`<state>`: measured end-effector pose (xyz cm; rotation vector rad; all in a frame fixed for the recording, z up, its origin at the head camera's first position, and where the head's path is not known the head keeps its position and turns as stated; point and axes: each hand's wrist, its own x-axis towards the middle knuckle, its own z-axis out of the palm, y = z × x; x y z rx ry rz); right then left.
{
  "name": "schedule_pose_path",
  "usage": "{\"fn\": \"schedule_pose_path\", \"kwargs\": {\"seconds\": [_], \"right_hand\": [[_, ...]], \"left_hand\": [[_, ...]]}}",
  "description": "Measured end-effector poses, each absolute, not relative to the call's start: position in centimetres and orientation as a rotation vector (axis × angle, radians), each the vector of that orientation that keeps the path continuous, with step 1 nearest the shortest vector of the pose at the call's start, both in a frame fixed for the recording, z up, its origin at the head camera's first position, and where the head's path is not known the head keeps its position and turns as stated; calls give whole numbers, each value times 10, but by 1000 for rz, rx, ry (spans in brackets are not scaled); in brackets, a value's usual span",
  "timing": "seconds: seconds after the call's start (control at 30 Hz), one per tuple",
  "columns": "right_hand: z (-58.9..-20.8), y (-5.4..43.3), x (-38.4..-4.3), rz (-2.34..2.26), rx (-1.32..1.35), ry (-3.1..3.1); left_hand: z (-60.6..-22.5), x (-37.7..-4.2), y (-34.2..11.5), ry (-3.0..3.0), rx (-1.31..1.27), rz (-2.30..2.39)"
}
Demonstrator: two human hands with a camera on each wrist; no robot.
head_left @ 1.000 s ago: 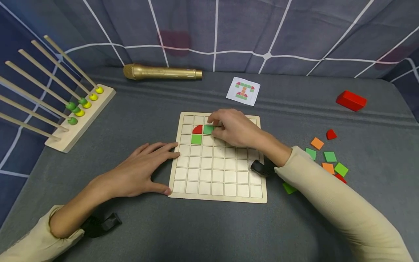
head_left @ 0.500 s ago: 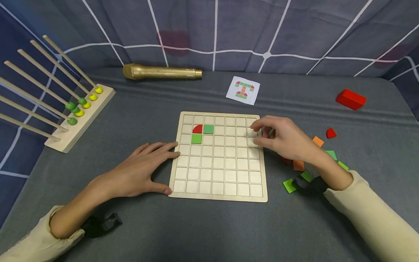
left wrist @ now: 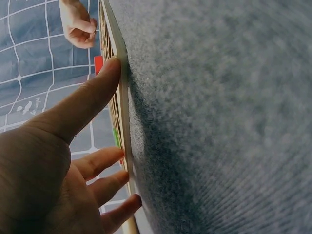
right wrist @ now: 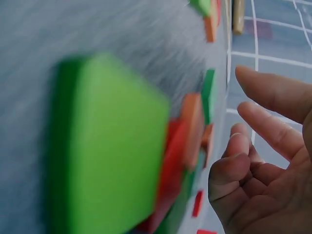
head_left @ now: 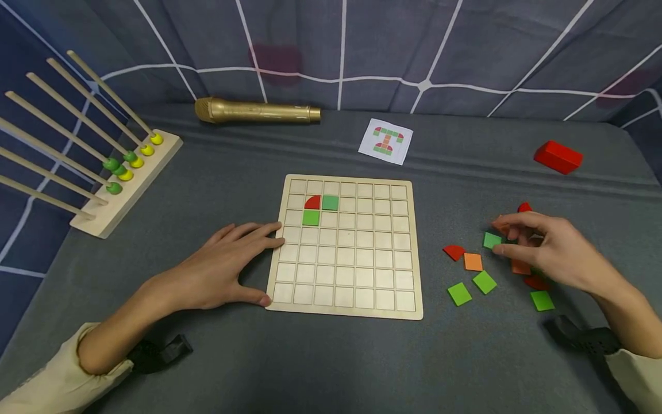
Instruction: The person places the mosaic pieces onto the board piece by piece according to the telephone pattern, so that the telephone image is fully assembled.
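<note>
The left hand (head_left: 222, 273) rests at the left side of the board (head_left: 343, 299). Its fingers are spread apart from each other, and the thumb and the fingertips touch the edge of the board; nothing is pinched between them. The board lies flat in the middle of the table (head_left: 331, 368). In its second row sits a red piece (head_left: 312, 202) with one rounded side, and just right of it a dark green tile (head_left: 330, 203). Directly below the red piece, in the third row, there is a light green tile (head_left: 311, 218).

The right hand (head_left: 558, 247) is over the loose pieces, to the right of the board. Its thumb and index finger stand with a gap between them, the other fingers are curled inward, and the hand holds nothing. Near the thumb lies a loose green tile (head_left: 492, 240); whether they touch, I cannot tell. An orange tile (head_left: 473, 262) lies nearer to the board.

Behind the board there is a card (head_left: 386, 142) with a coloured pattern. A microphone (head_left: 258, 112) lies at the back, and a peg stand (head_left: 139, 178) with beads is at the left.
</note>
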<state>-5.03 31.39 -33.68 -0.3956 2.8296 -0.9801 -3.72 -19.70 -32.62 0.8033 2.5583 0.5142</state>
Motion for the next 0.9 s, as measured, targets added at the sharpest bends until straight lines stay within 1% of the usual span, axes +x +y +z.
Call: {"fn": "schedule_pose_path", "kwargs": {"seconds": [0.07, 0.23, 0.63, 0.9], "right_hand": [[-340, 319, -48, -979, -350, 2824], [-344, 322, -48, -935, -342, 2817], [-345, 316, -49, -775, -459, 2928], [-343, 310, -49, -796, -530, 2936]], "left_hand": [[-326, -37, -197, 2559, 806, 513], [-326, -37, -197, 2558, 808, 507], [-325, -38, -197, 2549, 797, 511], [-325, -38, -198, 2547, 796, 516]]}}
